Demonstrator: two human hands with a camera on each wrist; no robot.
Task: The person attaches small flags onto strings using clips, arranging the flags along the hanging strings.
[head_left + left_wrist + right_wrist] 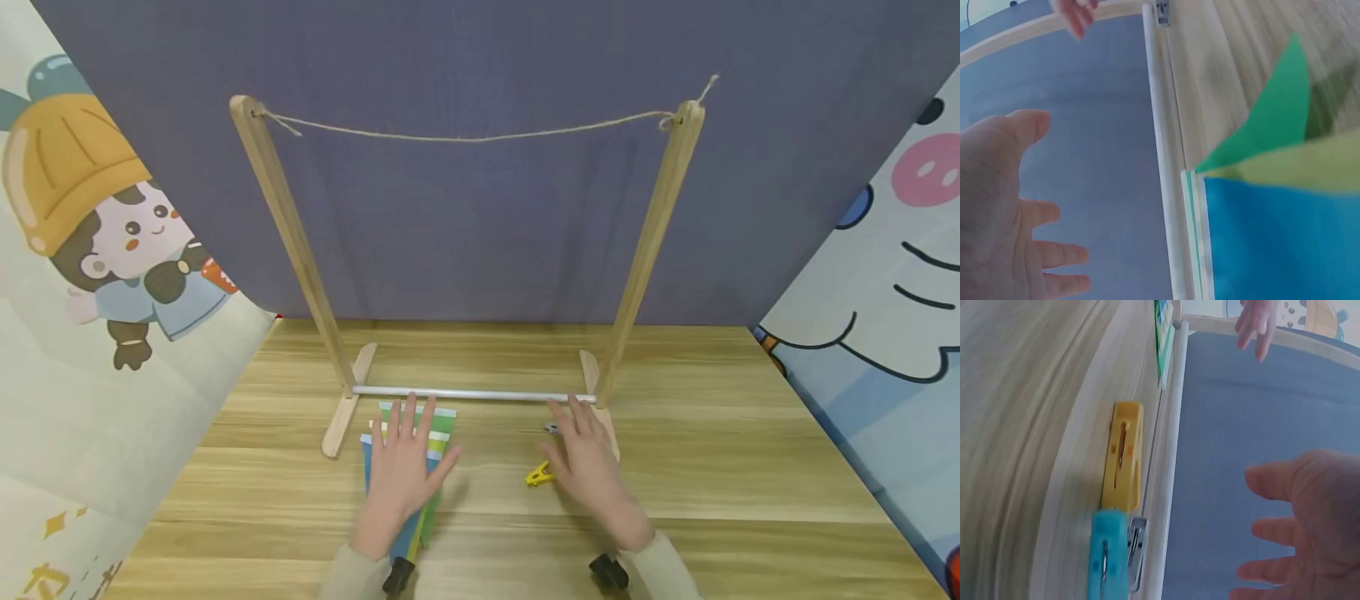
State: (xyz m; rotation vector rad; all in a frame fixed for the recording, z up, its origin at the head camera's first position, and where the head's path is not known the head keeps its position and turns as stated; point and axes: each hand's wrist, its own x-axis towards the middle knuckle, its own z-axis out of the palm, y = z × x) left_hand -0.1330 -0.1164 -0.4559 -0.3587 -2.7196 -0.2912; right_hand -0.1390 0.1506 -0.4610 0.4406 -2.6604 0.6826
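My left hand [402, 471] hovers with spread, straight fingers over a small stack of triangular flags, blue [1279, 244], yellow [1310, 162] and green [444, 422], with white strips along their wide ends. Opposite it, my right hand [592, 462] has its fingers apart and holds nothing. Around that hand lie a yellow clothespin [538, 475], a grey clothespin [552, 427] and a teal clothespin [1109, 556]; the teal one is hidden beneath the hand in the head view. Both palms appear bare in the wrist views.
Behind the hands stands a wooden frame with a left post [296, 242] and a right post [652, 242]. A sagging string [465, 139] joins their tops, and a white rod [480, 394] joins them low down. A dark blue panel [480, 233] backs the wooden table [720, 467].
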